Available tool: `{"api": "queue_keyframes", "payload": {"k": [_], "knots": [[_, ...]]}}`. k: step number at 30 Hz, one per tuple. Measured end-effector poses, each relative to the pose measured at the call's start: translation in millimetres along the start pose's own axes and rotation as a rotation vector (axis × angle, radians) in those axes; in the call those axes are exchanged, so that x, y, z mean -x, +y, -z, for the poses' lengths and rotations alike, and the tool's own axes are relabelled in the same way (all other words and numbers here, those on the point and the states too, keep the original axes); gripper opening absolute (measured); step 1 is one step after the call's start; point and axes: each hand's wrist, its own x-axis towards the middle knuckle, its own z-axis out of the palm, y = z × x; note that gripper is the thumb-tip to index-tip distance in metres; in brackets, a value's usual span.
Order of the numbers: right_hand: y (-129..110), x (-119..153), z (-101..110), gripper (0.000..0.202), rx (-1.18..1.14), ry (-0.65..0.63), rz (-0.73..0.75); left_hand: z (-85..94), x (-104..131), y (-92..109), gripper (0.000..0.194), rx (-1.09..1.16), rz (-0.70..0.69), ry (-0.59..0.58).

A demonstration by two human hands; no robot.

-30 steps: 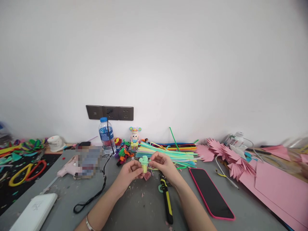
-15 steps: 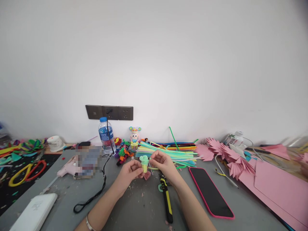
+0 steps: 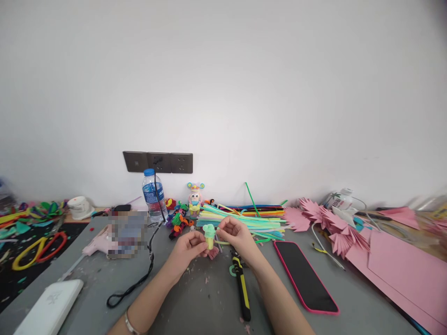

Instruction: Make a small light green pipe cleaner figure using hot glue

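A small mint-green and yellow craft figure point(image 3: 210, 236), fuzzy like pipe cleaner, stands upright between my hands. My left hand point(image 3: 190, 251) is closed, pinching its yellow lower part between thumb and fingers. My right hand point(image 3: 237, 236) is also closed in a pinch, its fingertips right beside the green top; whatever they grip is too small to make out. Black-and-yellow pliers point(image 3: 242, 291) lie on the grey table below my right hand. Behind my hands is a bundle of colourful pipe cleaners point(image 3: 244, 221).
A decorated doll point(image 3: 195, 202) and a water bottle point(image 3: 152, 197) stand near the wall. Left are a pink glue gun point(image 3: 99, 243), scissors point(image 3: 40, 253) and a white box-shaped device point(image 3: 49, 309). A phone point(image 3: 307, 277) and pink paper point(image 3: 405, 274) lie right.
The green top of the figure has turned slightly between my fingers. Both hands stay in nearly the same place.
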Motion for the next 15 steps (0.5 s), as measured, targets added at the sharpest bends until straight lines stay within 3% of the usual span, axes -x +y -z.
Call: {"api": "queue_keyframes", "payload": {"k": [15], "knots": [[-7.5, 3.0, -0.6, 0.035, 0.032, -0.025, -0.003, -5.7, 3.1, 9.0, 0.032, -0.038, -0.029, -0.001]]}}
